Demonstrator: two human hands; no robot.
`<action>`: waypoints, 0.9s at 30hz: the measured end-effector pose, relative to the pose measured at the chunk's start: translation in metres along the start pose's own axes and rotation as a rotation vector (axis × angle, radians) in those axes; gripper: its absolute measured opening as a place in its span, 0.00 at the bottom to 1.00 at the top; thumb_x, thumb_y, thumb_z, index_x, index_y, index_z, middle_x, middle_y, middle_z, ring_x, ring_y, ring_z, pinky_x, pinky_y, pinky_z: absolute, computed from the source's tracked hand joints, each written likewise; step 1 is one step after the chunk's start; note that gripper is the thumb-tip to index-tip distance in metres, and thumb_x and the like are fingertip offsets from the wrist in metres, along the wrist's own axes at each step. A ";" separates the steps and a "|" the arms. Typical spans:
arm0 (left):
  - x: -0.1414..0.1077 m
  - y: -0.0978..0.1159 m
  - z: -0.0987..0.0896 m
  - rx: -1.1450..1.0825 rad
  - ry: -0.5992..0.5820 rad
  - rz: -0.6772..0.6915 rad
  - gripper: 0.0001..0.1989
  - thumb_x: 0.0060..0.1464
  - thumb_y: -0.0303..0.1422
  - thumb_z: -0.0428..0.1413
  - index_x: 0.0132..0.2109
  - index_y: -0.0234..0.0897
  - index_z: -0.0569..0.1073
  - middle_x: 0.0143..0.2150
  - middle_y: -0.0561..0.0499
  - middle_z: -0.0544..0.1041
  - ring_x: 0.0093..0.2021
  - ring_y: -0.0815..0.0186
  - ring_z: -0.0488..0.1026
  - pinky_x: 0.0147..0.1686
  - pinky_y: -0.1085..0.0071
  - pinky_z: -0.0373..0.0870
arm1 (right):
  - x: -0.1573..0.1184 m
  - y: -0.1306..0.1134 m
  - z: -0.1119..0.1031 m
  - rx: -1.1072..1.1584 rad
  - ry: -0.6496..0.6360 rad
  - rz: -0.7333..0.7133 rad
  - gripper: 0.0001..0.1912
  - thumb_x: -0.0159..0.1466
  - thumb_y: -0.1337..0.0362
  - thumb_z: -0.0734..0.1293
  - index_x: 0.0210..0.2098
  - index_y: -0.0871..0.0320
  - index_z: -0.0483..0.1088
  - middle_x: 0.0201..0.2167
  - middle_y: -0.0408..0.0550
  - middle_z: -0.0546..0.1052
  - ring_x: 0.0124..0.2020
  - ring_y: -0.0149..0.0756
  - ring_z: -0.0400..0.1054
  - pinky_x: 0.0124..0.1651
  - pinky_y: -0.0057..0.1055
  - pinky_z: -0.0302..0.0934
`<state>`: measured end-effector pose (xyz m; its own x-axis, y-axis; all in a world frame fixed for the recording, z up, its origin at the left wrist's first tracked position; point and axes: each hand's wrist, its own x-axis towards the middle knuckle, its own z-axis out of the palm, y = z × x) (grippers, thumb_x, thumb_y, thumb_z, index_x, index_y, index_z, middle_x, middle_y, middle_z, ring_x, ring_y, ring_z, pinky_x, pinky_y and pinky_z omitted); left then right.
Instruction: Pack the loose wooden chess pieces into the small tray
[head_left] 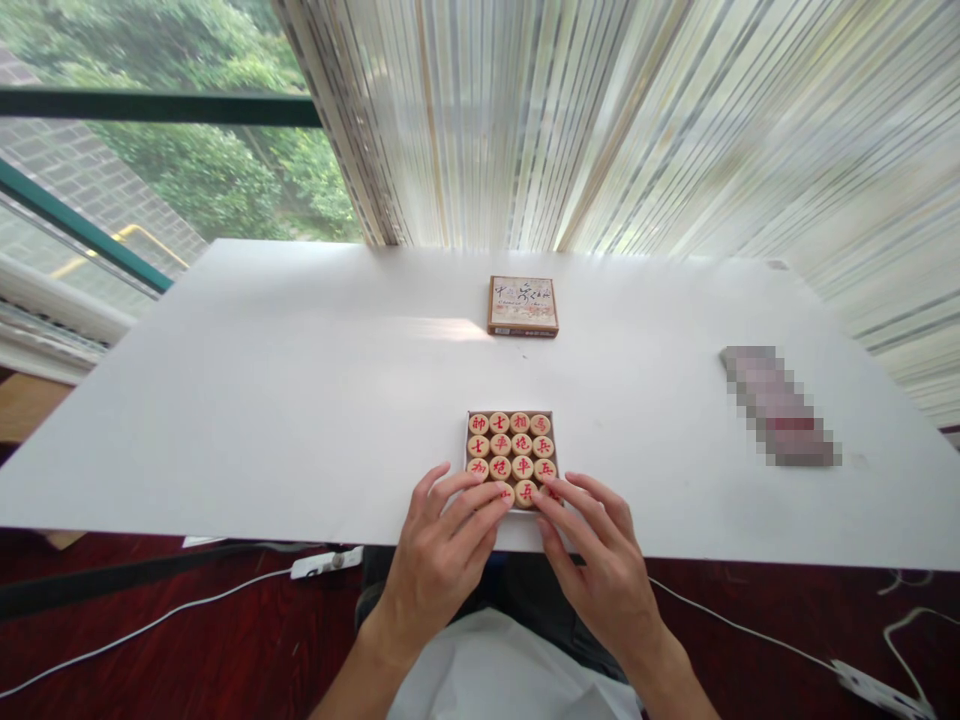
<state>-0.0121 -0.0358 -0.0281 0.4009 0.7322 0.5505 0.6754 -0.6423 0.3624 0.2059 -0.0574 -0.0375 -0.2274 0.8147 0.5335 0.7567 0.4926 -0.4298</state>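
A shallow open box (556,430) near the table's front edge holds rows of round wooden chess pieces (521,445) with red characters facing up. My left hand (444,535) is at the box's lower left corner, fingers apart, with fingertips over the pieces of the front row. At the lower right corner, my right hand (600,545) has its fingers spread, and its fingertips rest on or just above the pieces there. Neither hand has a piece lifted. Fingers partly cover the front row's outer pieces.
A closed chess box lid or carton (523,306) lies farther back on the white table (300,400). A pixelated object (780,410) is at the right. Striped curtains and a window stand behind. Power strips with white cables are on the floor.
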 end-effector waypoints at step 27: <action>0.007 -0.011 -0.004 0.025 -0.112 -0.021 0.16 0.66 0.30 0.58 0.60 0.40 0.72 0.62 0.46 0.78 0.68 0.57 0.69 0.72 0.49 0.56 | 0.022 0.011 -0.004 0.033 -0.159 -0.107 0.20 0.73 0.66 0.66 0.63 0.54 0.67 0.61 0.52 0.77 0.68 0.44 0.65 0.69 0.50 0.56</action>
<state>-0.0190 -0.0246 -0.0251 0.4520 0.7670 0.4553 0.6991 -0.6217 0.3533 0.2120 -0.0350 -0.0271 -0.4014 0.7942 0.4562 0.7030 0.5864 -0.4024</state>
